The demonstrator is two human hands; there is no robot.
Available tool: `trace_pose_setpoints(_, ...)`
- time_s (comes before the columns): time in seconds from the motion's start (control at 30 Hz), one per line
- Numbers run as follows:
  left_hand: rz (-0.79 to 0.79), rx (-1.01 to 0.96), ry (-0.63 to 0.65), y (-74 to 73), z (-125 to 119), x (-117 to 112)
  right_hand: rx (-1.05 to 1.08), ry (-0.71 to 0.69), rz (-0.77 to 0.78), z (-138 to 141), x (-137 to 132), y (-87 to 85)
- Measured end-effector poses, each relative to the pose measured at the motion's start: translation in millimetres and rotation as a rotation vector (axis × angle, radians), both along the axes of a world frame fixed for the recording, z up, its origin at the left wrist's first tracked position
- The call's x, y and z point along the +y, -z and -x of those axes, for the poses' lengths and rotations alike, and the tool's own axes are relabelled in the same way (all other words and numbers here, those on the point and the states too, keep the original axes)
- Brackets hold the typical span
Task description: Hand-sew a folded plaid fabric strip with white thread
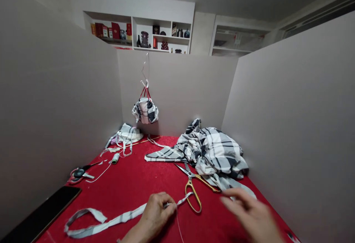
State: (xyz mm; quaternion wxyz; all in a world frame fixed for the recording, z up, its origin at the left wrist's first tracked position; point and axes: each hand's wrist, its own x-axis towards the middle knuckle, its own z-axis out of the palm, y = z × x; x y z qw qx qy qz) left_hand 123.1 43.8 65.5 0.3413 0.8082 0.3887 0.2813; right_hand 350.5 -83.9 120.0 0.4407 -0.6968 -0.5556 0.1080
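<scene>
My left hand (156,213) pinches a narrow grey-and-white fabric strip (122,219) between thumb and fingers. The strip curls on the red cloth to the left. Its other end runs right, to the handle of the gold-handled scissors (193,195). From beside my left fingertips a thin white thread (179,222) hangs down. My right hand (249,213) is smeared by motion at the right, near the scissors and a heap of plaid fabric (219,148). Whether its fingers hold anything cannot be made out.
At the left lie a dark phone (41,213), small scissors (79,172), a thread spool (115,158) and fabric scraps (129,134). A plaid fabric bundle (145,110) hangs from a hook. Grey partitions (177,84) enclose the red tabletop (133,184).
</scene>
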Motion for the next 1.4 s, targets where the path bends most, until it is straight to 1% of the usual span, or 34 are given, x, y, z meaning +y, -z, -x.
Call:
trace_pose_setpoints(0.07, -0.011, 0.007, 0.005, 2.8, -1, 1, -0.317, -0.009, 0.291, 18, 32, 16.3)
trace_pose_setpoints(0.13, -0.023, 0.011, 0.01, 6.0, -1, 3, -0.403, 0.034, 0.346, 34, 58, 34.3)
trace_pose_setpoints(0.2, -0.042, 0.029, 0.004, 9.2, 1, 5, -0.455, 0.07, 0.376, 43, 74, 49.4)
trace_pose_setpoints(0.27, -0.063, 0.057, -0.006, 11.8, 2, 6, -0.499, 0.095, 0.397, 44, 80, 59.3)
trace_pose_setpoints(0.33, -0.093, 0.099, -0.012, 13.5, -1, 5, -0.535, 0.121, 0.41, 41, 82, 64.4)
trace_pose_setpoints(0.47, -0.173, 0.208, 0.0, 15.1, -19, 3, -0.564, 0.195, 0.416, 27, 91, 67.4)
trace_pose_setpoints(0.53, -0.191, 0.225, 0.006, 15.3, -30, 3, -0.564, 0.215, 0.404, 19, 99, 68.2)
trace_pose_setpoints(0.63, -0.115, 0.161, 0.026, 13.2, -40, 6, -0.55, 0.208, 0.38, 6, 106, 70.0)
trace_pose_setpoints(0.73, 0.006, 0.086, 0.046, 7.4, -38, 9, -0.522, 0.175, 0.361, -4, 107, 71.6)
trace_pose_setpoints(0.83, 0.074, 0.058, 0.077, 0.4, -31, 10, -0.474, 0.152, 0.353, -9, 107, 72.3)
trace_pose_setpoints(0.97, 0.124, 0.039, 0.11, -5.8, -24, 12, -0.382, 0.136, 0.331, -13, 110, 71.5)
trace_pose_setpoints(1.07, 0.144, 0.011, 0.139, -6.2, -22, 15, -0.308, 0.12, 0.291, -17, 108, 67.4)
trace_pose_setpoints(1.13, 0.133, 0.002, 0.157, -5.5, -21, 16, -0.264, 0.096, 0.242, -14, 103, 62.3)
trace_pose_setpoints(1.2, 0.108, 0.003, 0.157, -5.4, -20, 17, -0.215, 0.033, 0.184, -5, 97, 57.1)
trace_pose_setpoints(1.23, 0.1, 0.008, 0.153, -5.8, -19, 16, -0.186, -0.02, 0.161, 2, 94, 55.3)
trace_pose_setpoints(1.33, 0.081, 0.037, 0.145, -9.0, -18, 13, -0.095, -0.233, 0.147, 25, 85, 55.1)
trace_pose_setpoints(1.4, 0.063, 0.055, 0.173, -11.9, -18, 10, -0.044, -0.352, 0.156, 37, 83, 57.5)
